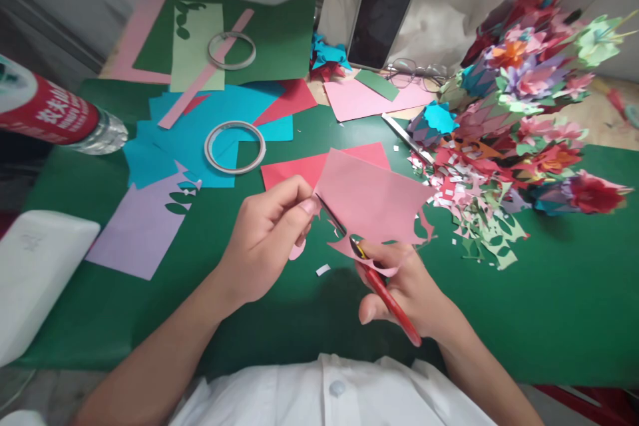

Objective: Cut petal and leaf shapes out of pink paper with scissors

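Note:
A sheet of pink paper (pixel 372 193) with curved cut-outs along its lower edge hangs over the table, its left edge pinched between the thumb and finger of my left hand (pixel 269 236). My right hand (pixel 399 283) grips red-handled scissors (pixel 389 303). Their dark blades lie at the sheet's lower left, pointing toward my left fingertips. Part of the handle is hidden behind the thin cut strip and my fingers. Below my left fingers a small rounded pink piece shows. Red paper (pixel 287 173) lies under the pink sheet, and a small white scrap (pixel 323 270) lies in front.
Blue paper (pixel 184 146), tape rolls (pixel 234 170) and purple paper (pixel 134 229) lie left. A bottle (pixel 54 110) and white device (pixel 44 279) flank the left edge. Paper flowers (pixel 544 80), scraps (pixel 492 226), a utility knife (pixel 407 138) and glasses (pixel 419 73) are right.

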`<action>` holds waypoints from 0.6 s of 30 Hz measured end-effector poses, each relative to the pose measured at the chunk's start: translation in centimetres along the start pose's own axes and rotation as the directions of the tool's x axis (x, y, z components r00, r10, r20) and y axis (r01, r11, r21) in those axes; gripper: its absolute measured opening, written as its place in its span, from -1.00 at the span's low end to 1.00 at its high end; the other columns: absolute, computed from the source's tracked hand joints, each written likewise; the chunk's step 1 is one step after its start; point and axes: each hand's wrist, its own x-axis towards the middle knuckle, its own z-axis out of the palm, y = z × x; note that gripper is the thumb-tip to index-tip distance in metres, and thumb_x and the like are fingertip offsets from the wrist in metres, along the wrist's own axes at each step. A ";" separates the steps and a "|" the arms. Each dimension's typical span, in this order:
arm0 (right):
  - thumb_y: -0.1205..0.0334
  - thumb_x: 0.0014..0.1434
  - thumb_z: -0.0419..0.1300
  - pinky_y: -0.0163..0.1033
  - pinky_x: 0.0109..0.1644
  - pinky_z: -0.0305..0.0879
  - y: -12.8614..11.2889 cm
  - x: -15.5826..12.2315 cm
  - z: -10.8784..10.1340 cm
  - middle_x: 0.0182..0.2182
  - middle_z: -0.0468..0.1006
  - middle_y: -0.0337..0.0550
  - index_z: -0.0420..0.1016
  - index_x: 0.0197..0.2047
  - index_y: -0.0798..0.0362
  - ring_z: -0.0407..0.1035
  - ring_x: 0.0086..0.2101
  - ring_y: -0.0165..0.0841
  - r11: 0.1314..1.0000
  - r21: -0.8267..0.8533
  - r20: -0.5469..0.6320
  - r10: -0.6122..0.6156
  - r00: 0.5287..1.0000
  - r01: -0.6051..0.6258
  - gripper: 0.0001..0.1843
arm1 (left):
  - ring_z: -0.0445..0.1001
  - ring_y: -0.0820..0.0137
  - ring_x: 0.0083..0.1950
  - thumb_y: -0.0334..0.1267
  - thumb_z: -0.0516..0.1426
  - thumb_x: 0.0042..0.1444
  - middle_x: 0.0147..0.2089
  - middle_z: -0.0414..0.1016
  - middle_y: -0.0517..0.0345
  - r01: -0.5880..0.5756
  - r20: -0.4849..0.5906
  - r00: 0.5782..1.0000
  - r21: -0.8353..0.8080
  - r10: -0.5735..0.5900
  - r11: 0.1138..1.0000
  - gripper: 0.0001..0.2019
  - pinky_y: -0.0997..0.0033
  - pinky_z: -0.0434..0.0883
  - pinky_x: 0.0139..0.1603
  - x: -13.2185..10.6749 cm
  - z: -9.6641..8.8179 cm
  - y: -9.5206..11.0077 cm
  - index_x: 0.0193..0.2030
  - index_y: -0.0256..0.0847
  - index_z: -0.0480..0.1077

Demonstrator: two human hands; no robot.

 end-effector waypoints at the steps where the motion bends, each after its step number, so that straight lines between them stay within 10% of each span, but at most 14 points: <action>1: -0.50 -0.05 0.17 -0.32 -0.53 -0.20 -0.1 -0.1 0.0 -0.61 -0.05 -0.42 0.04 -0.55 0.03 -0.19 -0.54 -0.50 1.000 -0.002 0.004 0.019 1.000 -0.019 -0.27 | 0.25 0.51 -0.49 -0.33 0.00 0.29 -0.52 0.20 0.31 0.005 0.005 1.000 -0.001 -0.005 1.000 -0.75 0.48 0.24 -0.51 0.0 0.0 0.0 -0.45 -0.17 0.24; 18: -0.18 0.06 0.33 -0.33 -0.53 -0.18 -0.3 0.2 0.0 -0.62 -0.07 -0.42 -0.01 -0.60 0.04 -0.21 -0.53 -0.50 0.987 -0.093 -0.063 0.129 0.990 -0.135 -0.34 | 0.22 0.50 -0.48 -0.33 -0.03 0.26 -0.53 0.18 0.31 0.073 0.147 0.984 0.203 -0.104 0.976 -0.72 0.45 0.21 -0.47 0.8 -1.9 0.9 -0.52 -0.16 0.10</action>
